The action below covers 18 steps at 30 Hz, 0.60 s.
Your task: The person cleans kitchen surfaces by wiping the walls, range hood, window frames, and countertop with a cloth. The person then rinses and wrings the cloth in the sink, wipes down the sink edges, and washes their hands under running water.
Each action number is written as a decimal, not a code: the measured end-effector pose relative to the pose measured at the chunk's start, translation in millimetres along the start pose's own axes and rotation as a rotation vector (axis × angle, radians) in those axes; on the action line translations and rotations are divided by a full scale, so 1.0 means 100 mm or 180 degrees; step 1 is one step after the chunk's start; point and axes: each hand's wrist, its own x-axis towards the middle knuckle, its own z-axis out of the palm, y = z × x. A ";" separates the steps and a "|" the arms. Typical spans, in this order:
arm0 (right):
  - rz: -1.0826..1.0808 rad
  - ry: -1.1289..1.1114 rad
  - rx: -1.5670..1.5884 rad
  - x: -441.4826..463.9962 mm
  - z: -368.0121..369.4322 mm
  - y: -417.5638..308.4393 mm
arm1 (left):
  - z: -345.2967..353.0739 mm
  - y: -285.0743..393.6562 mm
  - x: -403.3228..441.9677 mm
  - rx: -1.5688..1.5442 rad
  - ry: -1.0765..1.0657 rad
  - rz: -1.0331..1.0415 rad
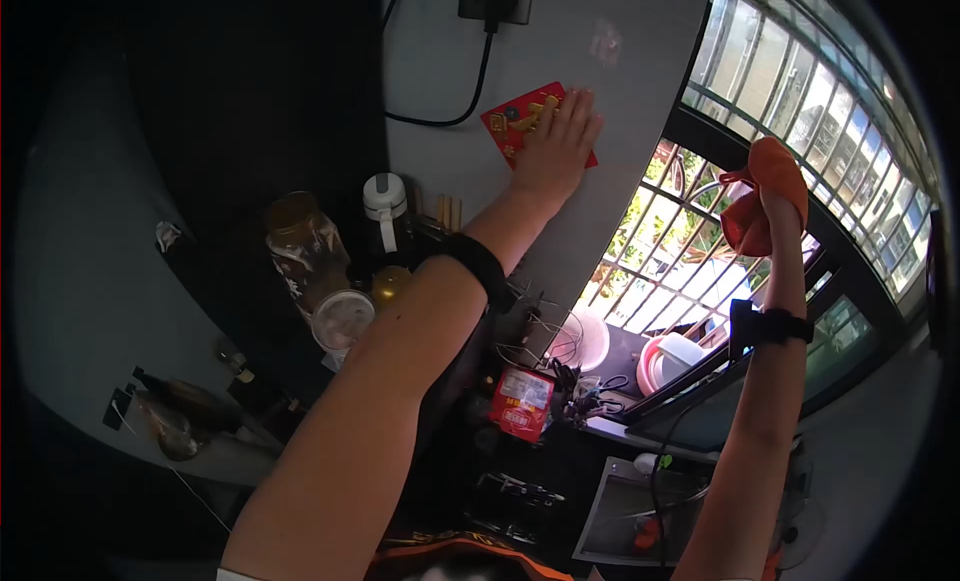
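From where I stand, the left hand (552, 146) is spread flat over a red card (505, 126) with gold markings, on the wall (440, 146) beside the window (825, 216). The right hand (783, 203) is up at the window, wrapped in an orange cloth (775, 166) that hides the fingers, so I can't tell whether they grip; a red packet (522, 404) sits near the window.

One red card (510, 121), one cloth (778, 171), two wristbands (480, 268) (778, 327)
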 end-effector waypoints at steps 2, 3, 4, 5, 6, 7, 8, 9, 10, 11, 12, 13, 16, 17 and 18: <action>-0.0258 -0.0239 0.1763 -0.56 -0.09 -0.58 | 0.12 -0.02 0.00 0.0037 0.0127 -0.0046; -0.0731 -0.1413 0.2691 -0.39 -0.17 -0.41 | 0.13 -0.03 0.00 0.0010 0.0249 0.0021; 0.1214 -0.0397 0.2738 -1.10 -0.10 -1.07 | 0.04 -0.03 0.02 0.0020 0.0257 -0.0024; 0.1265 -0.1011 0.3374 -1.03 -0.12 -0.53 | -0.11 -0.01 0.01 -0.0293 -0.0071 -0.0075; 0.2081 -0.2061 0.2787 -1.01 -0.15 -0.35 | -0.28 0.00 -0.01 -0.0606 -0.0395 -0.0113; 0.2370 -0.3070 0.2856 -1.12 -0.06 -0.28 | -0.47 0.00 -0.04 -0.0607 -0.0391 -0.0123; 0.1487 -0.2085 0.1694 -1.41 0.10 -0.36 | -0.68 0.03 -0.08 -0.0919 -0.0614 0.0014; 0.1382 -0.2869 0.1439 -1.48 0.10 -0.51 | -0.89 0.07 -0.13 -0.1229 -0.0831 0.0148; 0.0893 -0.2866 0.0161 -1.52 0.10 -0.64 | -1.09 0.13 -0.26 -0.1251 -0.0657 0.0395; 0.0394 -0.2760 -0.1092 -1.55 0.11 -0.76 | -1.30 0.17 -0.44 -0.1263 -0.0486 0.0660; 0.0225 -0.2798 -0.1351 -1.60 0.09 -1.12 | -1.52 0.17 -0.64 -0.1448 -0.0361 0.0894; 0.0069 -0.2830 -0.1611 -1.58 0.08 -1.43 | -1.75 0.12 -0.88 -0.1642 -0.0239 0.1137; 0.0345 -0.3295 -0.0445 -1.29 0.07 -1.87 | -2.39 -0.19 -1.51 -0.2024 -0.0490 0.1062; 0.0157 -0.3382 -0.0249 -1.27 0.10 -2.07 | -2.51 -0.36 -1.67 -0.2165 -0.0572 0.0941; 0.0193 -0.3328 0.0081 -1.20 0.17 -2.20 | -2.59 -0.57 -1.76 -0.2064 -0.0567 0.0785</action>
